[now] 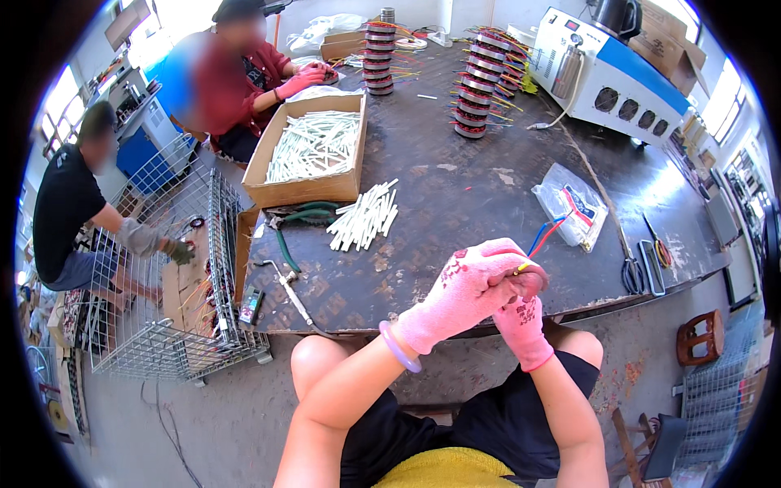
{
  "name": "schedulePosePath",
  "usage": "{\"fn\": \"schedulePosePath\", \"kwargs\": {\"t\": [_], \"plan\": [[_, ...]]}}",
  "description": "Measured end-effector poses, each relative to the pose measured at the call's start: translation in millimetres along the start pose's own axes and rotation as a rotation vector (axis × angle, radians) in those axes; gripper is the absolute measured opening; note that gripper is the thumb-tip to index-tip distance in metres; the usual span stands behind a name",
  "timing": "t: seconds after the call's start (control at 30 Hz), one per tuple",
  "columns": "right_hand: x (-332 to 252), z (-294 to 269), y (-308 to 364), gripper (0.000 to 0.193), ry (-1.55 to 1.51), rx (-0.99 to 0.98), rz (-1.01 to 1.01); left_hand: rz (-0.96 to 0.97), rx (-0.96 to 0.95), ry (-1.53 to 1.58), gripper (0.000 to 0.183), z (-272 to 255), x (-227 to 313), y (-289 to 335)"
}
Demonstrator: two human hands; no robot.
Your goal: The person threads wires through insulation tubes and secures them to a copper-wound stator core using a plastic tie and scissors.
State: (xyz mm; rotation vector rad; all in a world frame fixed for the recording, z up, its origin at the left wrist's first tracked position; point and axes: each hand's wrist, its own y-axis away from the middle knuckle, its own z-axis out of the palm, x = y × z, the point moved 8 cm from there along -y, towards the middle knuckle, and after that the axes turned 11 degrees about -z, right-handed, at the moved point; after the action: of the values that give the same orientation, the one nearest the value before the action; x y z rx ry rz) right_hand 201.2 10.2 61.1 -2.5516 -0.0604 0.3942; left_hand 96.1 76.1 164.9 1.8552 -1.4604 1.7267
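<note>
My left hand (468, 285), in a pink glove with a purple ring at the wrist, is closed in front of my body above the table's near edge. Its darker fingertips pinch thin coloured wires (547, 236); red and blue ends stick up past the fingers, and a bit of yellow shows between them. Just below and right, my right hand (522, 329), also gloved in pink, is closed against the left. Its fingers are largely hidden, so what it grips cannot be made out. White sleeve tubes (364, 218) lie in a loose pile beyond my left hand.
A cardboard box (346, 185) holds more white tubes. Green-handled pliers (305, 215) and a torch-like tool (289, 297) lie left; scissors (632, 275) and a plastic bag (569, 203) right. Stator stacks (480, 85) and a white-blue machine (606, 81) stand behind. Two people work at left.
</note>
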Motion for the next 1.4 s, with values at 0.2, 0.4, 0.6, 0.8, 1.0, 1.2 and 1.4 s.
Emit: {"fn": "schedulePosePath", "kwargs": {"t": [0.2, 0.4, 0.6, 0.8, 1.0, 1.2, 1.4], "plan": [[19.4, 3.2, 20.0, 0.031, -0.311, -0.092, 0.234, -0.182, 0.233, 0.340, 0.025, -27.7, -22.0, 3.0], [45.7, -25.4, 9.3, 0.067, -0.177, -0.016, 0.096, -0.356, 0.079, -0.185, 0.064, 0.1, -100.0, 23.9], [52.9, 11.2, 7.8, 0.071, -0.322, -0.172, -0.048, -0.356, -0.083, -0.328, 0.025, 33.3, -128.6, 26.1], [56.0, 15.4, 11.6, 0.068, -0.293, -0.110, -0.070, -0.346, -0.102, -0.370, 0.022, 42.0, -116.6, 20.3], [60.9, 14.9, 13.6, 0.064, -0.320, -0.119, -0.044, -0.566, -0.033, -0.194, 0.024, 41.5, -132.8, 19.6], [59.0, 14.6, 13.2, 0.066, -0.294, -0.148, -0.037, -0.657, -0.055, -0.126, 0.019, 31.3, -161.9, 16.4], [53.7, 15.2, 13.1, 0.068, -0.196, -0.111, -0.103, -0.565, -0.084, -0.548, 0.015, 36.0, -147.9, -6.3]]}}
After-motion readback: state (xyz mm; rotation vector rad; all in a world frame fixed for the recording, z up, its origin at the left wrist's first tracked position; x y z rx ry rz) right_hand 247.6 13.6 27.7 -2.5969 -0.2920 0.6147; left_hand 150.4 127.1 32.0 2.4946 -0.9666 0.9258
